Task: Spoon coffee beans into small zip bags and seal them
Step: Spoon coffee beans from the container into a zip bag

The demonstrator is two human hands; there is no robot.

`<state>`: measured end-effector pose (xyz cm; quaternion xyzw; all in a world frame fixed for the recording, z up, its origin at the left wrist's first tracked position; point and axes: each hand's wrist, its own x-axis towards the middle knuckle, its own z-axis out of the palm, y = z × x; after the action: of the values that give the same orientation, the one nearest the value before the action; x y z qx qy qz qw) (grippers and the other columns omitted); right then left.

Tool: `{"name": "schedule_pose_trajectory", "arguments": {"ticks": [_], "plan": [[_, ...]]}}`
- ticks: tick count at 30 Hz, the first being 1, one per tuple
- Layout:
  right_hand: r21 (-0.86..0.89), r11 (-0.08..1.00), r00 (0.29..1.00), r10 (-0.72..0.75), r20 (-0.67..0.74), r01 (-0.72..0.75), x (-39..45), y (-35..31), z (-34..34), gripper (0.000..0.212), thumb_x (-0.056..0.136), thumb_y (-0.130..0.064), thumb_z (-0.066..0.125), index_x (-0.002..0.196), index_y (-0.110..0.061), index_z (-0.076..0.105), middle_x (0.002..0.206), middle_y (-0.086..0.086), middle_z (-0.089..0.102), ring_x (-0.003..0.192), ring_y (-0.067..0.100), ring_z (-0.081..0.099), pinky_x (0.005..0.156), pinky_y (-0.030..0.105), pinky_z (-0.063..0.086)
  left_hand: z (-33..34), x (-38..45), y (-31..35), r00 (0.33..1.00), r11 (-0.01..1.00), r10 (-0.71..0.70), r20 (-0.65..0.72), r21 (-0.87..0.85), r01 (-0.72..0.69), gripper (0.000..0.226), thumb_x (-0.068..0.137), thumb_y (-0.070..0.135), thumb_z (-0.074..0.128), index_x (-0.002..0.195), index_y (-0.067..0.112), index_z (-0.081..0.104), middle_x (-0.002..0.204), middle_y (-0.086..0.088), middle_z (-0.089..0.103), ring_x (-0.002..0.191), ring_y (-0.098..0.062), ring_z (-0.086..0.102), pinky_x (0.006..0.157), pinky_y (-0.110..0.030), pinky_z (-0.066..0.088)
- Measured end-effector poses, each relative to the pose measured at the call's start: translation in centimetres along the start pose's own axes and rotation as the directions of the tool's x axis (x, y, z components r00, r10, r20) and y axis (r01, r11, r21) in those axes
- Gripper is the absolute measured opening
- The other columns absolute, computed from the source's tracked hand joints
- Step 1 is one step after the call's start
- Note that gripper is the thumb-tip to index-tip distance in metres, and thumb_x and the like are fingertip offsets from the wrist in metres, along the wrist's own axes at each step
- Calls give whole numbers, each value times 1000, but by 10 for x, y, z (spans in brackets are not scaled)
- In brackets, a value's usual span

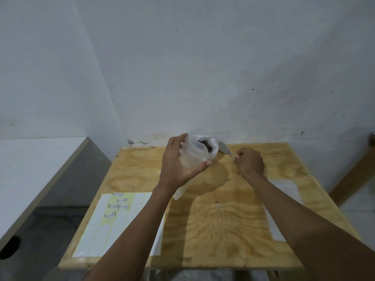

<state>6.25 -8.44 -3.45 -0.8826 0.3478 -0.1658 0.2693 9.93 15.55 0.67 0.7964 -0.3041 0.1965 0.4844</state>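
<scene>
A clear plastic bag of dark coffee beans [207, 148] stands at the far middle of the plywood table [223, 209], near the wall. My left hand [178, 161] holds a small clear zip bag [192, 157] in front of it, thumb below and fingers over the top. My right hand [250, 162] is curled round the handle of a metal spoon [224, 148], whose bowl lies just right of the bean bag, with no beans visible in it.
A white and yellow sheet with several small peeled labels [117, 207] lies at the table's near left. A white sheet [284, 189] lies on the right under my forearm. A grey-white counter [40, 169] stands to the left, and a wooden beam [353, 175] at the far right.
</scene>
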Motion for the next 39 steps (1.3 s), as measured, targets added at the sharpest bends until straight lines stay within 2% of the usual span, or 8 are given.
{"name": "schedule_pose_trajectory", "arguments": {"ticks": [9,15,20,23,26,32,37,39], "plan": [[-62,998,999,-32,-32,30,-2,-3,8,19,94,-9,63,104,-19,76,103,6,73,92,29,68,73,33,54,12,-1,-7,999,999,-15,32,-31,16,98,63,68,83,138,12,54,122,3,58,108,-16,60,84,-41,56],[106,994,998,8,-64,-1,-3,-3,-8,24,91,-7,62,103,-19,79,104,5,75,87,29,68,66,29,48,7,-3,-10,999,1000,-25,32,-5,26,100,63,70,83,139,12,53,122,2,58,107,-17,60,85,-41,55],[235,962,986,-108,-130,136,-9,-22,-28,22,89,-11,67,103,-17,82,98,2,79,83,22,73,75,37,62,-1,-5,-15,999,999,-25,40,36,23,103,63,73,81,140,11,52,123,2,58,107,-17,59,86,-41,55],[172,953,967,-234,-102,249,-6,-42,-39,20,90,-15,69,105,-19,82,102,4,79,84,23,74,74,36,61,-7,-6,-17,998,997,-40,52,62,37,105,61,76,79,140,12,52,125,3,58,108,-16,58,87,-39,54],[-30,937,937,-348,17,348,-3,-67,-42,24,90,-15,67,109,-23,81,107,3,78,91,25,73,72,30,57,-11,-6,-21,996,995,-64,67,85,58,107,60,78,78,141,13,53,126,4,58,108,-14,58,89,-35,52],[-346,855,922,-365,133,388,1,-92,-28,20,85,-7,67,100,-14,79,93,7,72,82,29,68,72,35,57,-7,-3,-37,982,984,-131,136,137,112,112,57,82,74,142,12,54,124,3,59,110,-13,57,92,-31,50],[-293,891,932,-294,211,348,-2,-96,-12,13,87,-12,69,93,-18,79,93,5,71,79,27,67,72,34,58,6,0,-43,969,981,-164,185,132,141,113,57,84,72,141,11,55,128,2,61,114,-12,57,94,-32,51],[-244,922,941,-243,237,300,0,-97,-6,14,84,-11,66,80,-18,77,82,2,69,69,24,65,64,32,57,10,1,-45,966,981,-168,196,128,144,112,58,85,71,141,11,55,128,3,61,114,-11,57,95,-32,51]]}}
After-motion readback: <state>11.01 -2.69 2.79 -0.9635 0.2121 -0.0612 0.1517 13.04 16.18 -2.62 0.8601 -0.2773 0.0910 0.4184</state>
